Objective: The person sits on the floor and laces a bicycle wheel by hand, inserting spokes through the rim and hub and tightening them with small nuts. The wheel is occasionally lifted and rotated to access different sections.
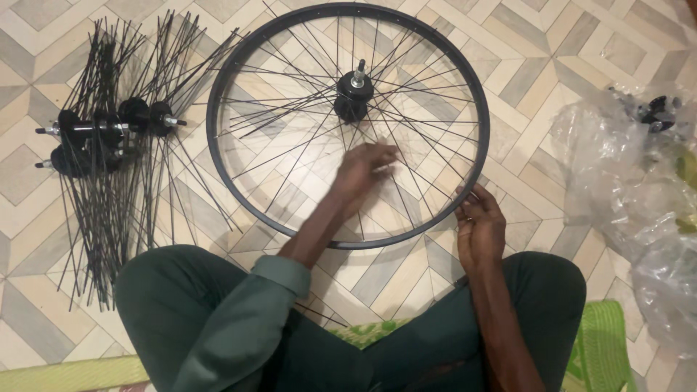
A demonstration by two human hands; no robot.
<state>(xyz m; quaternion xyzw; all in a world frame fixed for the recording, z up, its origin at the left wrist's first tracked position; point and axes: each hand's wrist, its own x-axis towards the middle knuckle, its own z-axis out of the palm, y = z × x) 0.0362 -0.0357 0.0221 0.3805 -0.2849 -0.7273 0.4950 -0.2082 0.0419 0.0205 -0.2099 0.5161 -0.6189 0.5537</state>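
A black bicycle wheel rim [218,156] lies flat on the tiled floor, with a black hub [353,98] near its middle and thin spokes fanning out to the rim. My left hand [367,170] reaches inside the rim, fingers pinched on a spoke [406,174] below the hub. At the wheel's lower right edge, my right hand [479,225] grips the rim. I sit cross-legged in dark green trousers, knees on either side of the wheel's near edge.
To the left lie several hubs with loose spokes fanned out [109,134]. Crumpled clear plastic bags [624,174] with small black parts [657,112] sit at the right. A green mat [602,341] is under me.
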